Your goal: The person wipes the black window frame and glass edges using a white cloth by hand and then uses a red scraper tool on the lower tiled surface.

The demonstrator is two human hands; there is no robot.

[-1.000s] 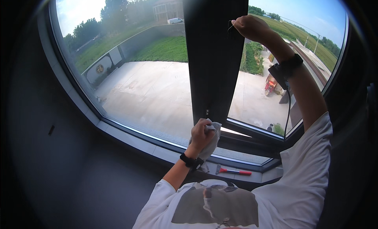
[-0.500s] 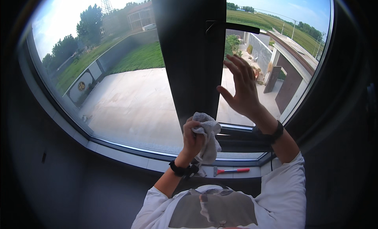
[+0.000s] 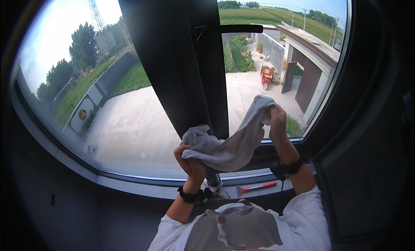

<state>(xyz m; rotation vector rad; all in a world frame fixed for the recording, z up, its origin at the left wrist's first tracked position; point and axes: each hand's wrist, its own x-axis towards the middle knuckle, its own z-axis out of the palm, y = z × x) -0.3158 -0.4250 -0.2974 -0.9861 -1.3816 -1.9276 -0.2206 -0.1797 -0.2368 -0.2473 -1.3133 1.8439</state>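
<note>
A pale grey towel (image 3: 227,152) stretches between my two hands in front of the window, sagging in the middle. My left hand (image 3: 190,161) pinches its left end, low by the dark window post (image 3: 181,65). Higher up on the other side, my right hand (image 3: 278,123) grips the opposite corner, in front of the right pane. Both hands are closed on the cloth, and its folds hide some of the fingertips. Each wrist wears a black band.
A scraper with a red handle (image 3: 259,187) lies on the tiled sill (image 3: 151,189). Beside it sits a crumpled pale cloth (image 3: 220,190), partly behind my left wrist. A black window handle (image 3: 233,29) juts rightward from the post. Through the glass, a red three-wheeler (image 3: 266,77) stands in the yard.
My right hand has come down from its raised, open position and taken hold of the towel's corner. The bunched towel is now spread between both hands. The view has shifted somewhat to the right.
</note>
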